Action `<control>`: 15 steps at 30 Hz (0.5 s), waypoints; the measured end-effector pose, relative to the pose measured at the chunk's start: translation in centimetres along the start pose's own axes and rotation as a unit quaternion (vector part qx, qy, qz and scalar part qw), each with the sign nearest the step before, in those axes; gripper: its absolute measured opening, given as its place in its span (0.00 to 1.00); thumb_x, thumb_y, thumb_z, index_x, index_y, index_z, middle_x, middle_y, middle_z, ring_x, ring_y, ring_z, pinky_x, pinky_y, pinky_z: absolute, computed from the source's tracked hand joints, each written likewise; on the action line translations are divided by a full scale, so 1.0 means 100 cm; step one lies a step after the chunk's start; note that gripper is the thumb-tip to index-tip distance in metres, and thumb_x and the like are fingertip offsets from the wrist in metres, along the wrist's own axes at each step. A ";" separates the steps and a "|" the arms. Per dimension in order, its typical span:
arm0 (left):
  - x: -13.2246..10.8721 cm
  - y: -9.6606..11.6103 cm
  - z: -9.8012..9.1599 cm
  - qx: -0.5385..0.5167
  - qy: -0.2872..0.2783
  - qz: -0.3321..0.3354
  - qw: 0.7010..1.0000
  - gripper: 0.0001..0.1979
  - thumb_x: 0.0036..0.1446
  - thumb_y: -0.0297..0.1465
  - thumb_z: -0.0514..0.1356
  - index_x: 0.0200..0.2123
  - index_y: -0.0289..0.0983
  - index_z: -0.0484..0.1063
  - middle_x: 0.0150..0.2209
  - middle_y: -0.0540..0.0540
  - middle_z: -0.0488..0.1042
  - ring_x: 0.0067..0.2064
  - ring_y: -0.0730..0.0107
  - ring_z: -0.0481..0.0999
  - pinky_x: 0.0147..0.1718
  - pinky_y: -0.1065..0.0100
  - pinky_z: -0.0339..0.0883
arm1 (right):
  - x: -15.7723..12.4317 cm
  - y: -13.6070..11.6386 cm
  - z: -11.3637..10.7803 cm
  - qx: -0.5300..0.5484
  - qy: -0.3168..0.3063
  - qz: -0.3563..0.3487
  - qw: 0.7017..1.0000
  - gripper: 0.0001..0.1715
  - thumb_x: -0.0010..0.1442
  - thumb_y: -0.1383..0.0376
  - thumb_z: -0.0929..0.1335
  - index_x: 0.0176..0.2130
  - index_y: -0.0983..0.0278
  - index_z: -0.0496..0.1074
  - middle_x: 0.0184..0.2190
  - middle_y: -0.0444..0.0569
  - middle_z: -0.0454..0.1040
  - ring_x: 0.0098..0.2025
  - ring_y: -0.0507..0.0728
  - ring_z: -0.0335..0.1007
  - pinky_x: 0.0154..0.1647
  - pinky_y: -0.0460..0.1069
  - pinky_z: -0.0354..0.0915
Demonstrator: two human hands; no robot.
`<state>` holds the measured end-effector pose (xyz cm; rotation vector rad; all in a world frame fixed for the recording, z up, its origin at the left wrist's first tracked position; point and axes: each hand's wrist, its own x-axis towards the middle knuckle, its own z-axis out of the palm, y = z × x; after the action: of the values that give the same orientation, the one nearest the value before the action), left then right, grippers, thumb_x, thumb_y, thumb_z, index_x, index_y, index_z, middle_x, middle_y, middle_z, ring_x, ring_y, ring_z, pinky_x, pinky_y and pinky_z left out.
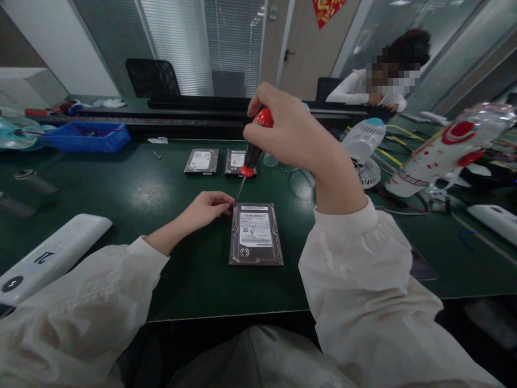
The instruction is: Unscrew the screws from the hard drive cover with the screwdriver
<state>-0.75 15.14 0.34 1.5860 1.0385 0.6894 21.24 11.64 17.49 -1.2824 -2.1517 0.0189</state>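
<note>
A hard drive point(255, 234) with a white label lies flat on the green table in front of me. My right hand point(285, 126) is raised over its far side, wrapped round the red and black handle of a screwdriver point(253, 153). The thin shaft slants down to the drive's far left corner. At that same corner my left hand point(210, 209) has its thumb and fingers pinched together beside the screwdriver tip; whatever is between them is too small to make out. Farther back lie two more hard drives, one on the left point(201, 161) and one partly behind the screwdriver point(234, 160).
A blue bin point(86, 137) stands at the back left. Near my left arm lies a white power-bank-like device point(56, 256). To the right are a small white fan point(363, 143), a patterned bottle point(440, 151) and cables. Another person point(379, 81) sits across the table.
</note>
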 end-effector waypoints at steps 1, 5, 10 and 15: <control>0.000 0.000 0.000 -0.002 0.001 -0.001 1.000 0.07 0.61 0.30 0.68 0.42 0.37 0.84 0.41 0.46 0.85 0.42 0.63 0.84 0.48 0.58 0.78 | 0.000 0.000 -0.001 0.011 -0.005 -0.010 1.000 0.10 0.61 0.58 0.66 0.36 0.54 0.58 0.40 0.51 0.75 0.42 0.65 0.68 0.41 0.60 0.61; 0.000 0.001 0.001 -0.001 0.007 -0.010 1.000 0.06 0.61 0.28 0.67 0.41 0.37 0.84 0.39 0.46 0.85 0.40 0.63 0.84 0.46 0.59 0.78 | -0.001 0.002 -0.003 0.033 -0.034 -0.033 0.998 0.11 0.64 0.55 0.67 0.37 0.55 0.61 0.41 0.51 0.74 0.41 0.63 0.68 0.40 0.59 0.60; 0.001 -0.001 -0.001 0.011 0.005 -0.004 1.000 0.07 0.61 0.30 0.68 0.43 0.38 0.84 0.41 0.45 0.86 0.41 0.62 0.85 0.45 0.59 0.78 | 0.001 0.004 0.000 0.015 -0.022 -0.017 1.000 0.19 0.65 0.46 0.68 0.31 0.54 0.65 0.36 0.50 0.75 0.39 0.62 0.69 0.39 0.59 0.59; -0.001 0.002 -0.001 0.011 0.004 -0.008 1.000 0.07 0.61 0.28 0.66 0.42 0.38 0.84 0.40 0.45 0.86 0.41 0.62 0.85 0.45 0.60 0.78 | 0.001 0.000 0.002 0.017 0.006 -0.007 1.000 0.17 0.63 0.54 0.69 0.26 0.55 0.63 0.31 0.50 0.72 0.38 0.62 0.68 0.39 0.59 0.59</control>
<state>-0.79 15.08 0.57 1.5940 1.0659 0.6761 21.12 11.82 17.42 -1.2454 -2.1412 0.0405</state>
